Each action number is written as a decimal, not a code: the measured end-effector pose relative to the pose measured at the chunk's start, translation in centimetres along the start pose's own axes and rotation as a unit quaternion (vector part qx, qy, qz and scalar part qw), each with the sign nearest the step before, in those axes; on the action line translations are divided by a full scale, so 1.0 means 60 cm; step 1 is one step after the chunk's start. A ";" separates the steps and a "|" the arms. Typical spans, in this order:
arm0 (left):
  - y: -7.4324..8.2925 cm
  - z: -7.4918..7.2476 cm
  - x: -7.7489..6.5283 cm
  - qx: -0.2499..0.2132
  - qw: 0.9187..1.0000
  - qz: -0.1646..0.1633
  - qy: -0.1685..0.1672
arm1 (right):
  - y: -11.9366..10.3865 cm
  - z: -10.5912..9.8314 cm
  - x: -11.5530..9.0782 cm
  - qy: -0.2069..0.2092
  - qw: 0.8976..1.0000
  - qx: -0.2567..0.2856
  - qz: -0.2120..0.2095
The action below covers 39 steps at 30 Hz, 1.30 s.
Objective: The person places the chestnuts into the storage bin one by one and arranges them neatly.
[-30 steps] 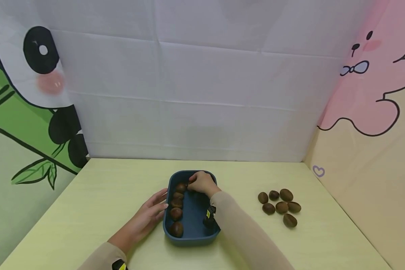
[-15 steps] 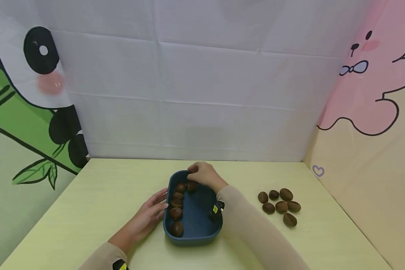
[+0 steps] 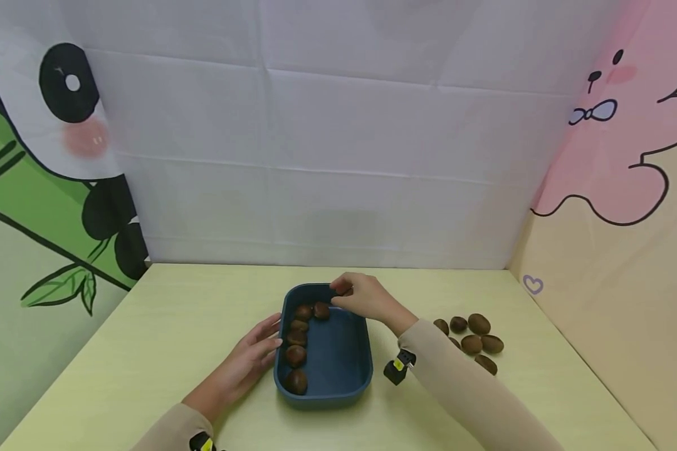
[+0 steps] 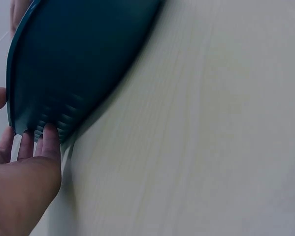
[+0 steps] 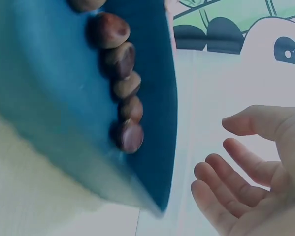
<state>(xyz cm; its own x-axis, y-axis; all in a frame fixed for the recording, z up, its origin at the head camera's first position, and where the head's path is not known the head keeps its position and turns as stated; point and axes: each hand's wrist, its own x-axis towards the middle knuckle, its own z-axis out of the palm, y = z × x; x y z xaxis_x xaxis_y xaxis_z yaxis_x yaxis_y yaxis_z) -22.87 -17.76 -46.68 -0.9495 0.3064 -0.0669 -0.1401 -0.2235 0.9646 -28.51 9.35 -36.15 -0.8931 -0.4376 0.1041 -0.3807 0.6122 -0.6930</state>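
A dark blue rectangular box (image 3: pixel 338 357) stands on the table. Several brown chestnuts (image 3: pixel 296 356) line its left wall, and one more chestnut (image 3: pixel 321 311) lies beside the farthest of them. My left hand (image 3: pixel 248 354) rests against the box's left side; in the left wrist view its straight fingers (image 4: pixel 50 140) touch the outer wall, with the thumb near the rim. Over the far right corner of the box hovers my right hand (image 3: pixel 369 297). The right wrist view shows this right hand (image 5: pixel 250 172) with loosely bent fingers apart and nothing between them.
Several loose chestnuts (image 3: pixel 471 344) lie on the table (image 3: pixel 203 313) to the right, partly hidden behind the right sleeve (image 3: pixel 457 376). A white sheet (image 3: pixel 338 156) hangs behind the table. A printed wall (image 3: pixel 609 282) stands on the right.
My right hand has let go of a chestnut at the box's far end, then risen and moved right. The left hand and the box have stayed in place.
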 end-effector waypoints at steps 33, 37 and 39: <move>-0.001 -0.003 -0.002 -0.003 1.000 0.002 -0.001 | 0.223 -0.153 -0.284 0.057 0.988 -0.076 0.120; -0.001 -0.002 -0.002 -0.003 1.000 0.002 0.003 | 0.243 -0.166 -0.314 0.060 0.983 -0.085 0.152; -0.001 -0.002 -0.002 -0.003 1.000 0.001 0.005 | 0.250 -0.169 -0.325 0.060 0.981 -0.080 0.169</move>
<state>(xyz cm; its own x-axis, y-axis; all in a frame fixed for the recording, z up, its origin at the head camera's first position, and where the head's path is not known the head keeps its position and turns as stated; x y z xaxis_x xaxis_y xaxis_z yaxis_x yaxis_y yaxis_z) -22.79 -17.87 -46.77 -0.9525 0.2970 -0.0672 -0.1394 -0.2294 0.9633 -19.26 33.75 -41.33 -0.9928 -0.1175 -0.0224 -0.0826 0.8089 -0.5821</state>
